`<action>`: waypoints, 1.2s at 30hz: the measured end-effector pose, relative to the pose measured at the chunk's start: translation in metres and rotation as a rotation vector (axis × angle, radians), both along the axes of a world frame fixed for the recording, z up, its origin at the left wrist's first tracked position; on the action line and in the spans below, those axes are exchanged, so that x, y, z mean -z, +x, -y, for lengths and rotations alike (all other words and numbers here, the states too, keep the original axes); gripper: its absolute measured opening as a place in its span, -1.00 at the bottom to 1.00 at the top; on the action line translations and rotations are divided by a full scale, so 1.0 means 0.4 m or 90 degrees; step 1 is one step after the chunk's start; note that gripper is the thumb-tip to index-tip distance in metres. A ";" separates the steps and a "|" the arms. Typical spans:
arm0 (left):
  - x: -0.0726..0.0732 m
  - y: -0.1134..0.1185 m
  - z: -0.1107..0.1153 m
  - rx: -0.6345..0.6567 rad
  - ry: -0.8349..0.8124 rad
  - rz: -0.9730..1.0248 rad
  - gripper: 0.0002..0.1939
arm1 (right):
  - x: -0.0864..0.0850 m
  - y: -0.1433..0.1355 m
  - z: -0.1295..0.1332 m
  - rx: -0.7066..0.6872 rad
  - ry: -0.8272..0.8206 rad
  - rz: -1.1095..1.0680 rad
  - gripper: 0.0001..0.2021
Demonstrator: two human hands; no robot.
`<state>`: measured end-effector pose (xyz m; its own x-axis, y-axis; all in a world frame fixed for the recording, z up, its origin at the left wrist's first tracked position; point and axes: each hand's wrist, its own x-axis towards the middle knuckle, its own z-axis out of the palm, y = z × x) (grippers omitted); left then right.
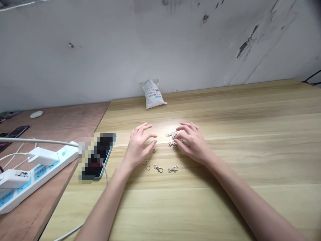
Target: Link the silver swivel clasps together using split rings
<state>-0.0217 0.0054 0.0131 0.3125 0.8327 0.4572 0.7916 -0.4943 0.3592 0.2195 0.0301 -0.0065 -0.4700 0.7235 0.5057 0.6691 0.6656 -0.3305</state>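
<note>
My left hand (140,144) hovers low over the wooden table, fingers apart and holding nothing that I can see. Near its thumb lies a small metal split ring (153,151), and two more rings, one of them a split ring (148,168), rest below the palm. My right hand (190,140) is above a small pile of silver lobster clasps (173,144), fingers spread and partly hiding them. Whether its fingertips touch the pile I cannot tell. Closer to me, a lobster clasp (158,168) and another lobster clasp (173,169) lie side by side.
A white plastic package (152,94) stands at the back against the wall. On the left lie a phone (99,155) with a cable and a white power strip (67,155) with chargers plugged in. A brown table (82,113) adjoins this one.
</note>
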 end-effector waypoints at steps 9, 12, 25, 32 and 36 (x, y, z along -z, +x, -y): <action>-0.028 -0.070 0.008 0.039 -0.270 0.001 -0.83 | 0.025 0.016 -0.019 0.048 -0.007 0.029 -0.86; -0.017 -0.047 0.015 0.064 -0.291 -0.020 -0.88 | 0.000 0.023 -0.015 0.049 0.006 0.025 -0.86; 0.007 -0.012 0.010 0.087 -0.114 -0.158 -0.79 | -0.049 -0.028 0.165 -0.149 0.012 0.262 -0.81; 0.012 0.004 0.008 0.040 -0.138 -0.061 -0.90 | -0.012 -0.029 0.160 -0.148 0.046 0.238 -0.80; 0.009 0.002 0.008 0.027 -0.153 0.034 -0.90 | -0.014 -0.045 0.154 -0.153 -0.133 0.202 -0.89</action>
<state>-0.0208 0.0023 0.0095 0.3304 0.9063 0.2636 0.7490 -0.4217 0.5110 0.2015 -0.0315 -0.0011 -0.7455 0.6457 0.1650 0.5931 0.7557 -0.2777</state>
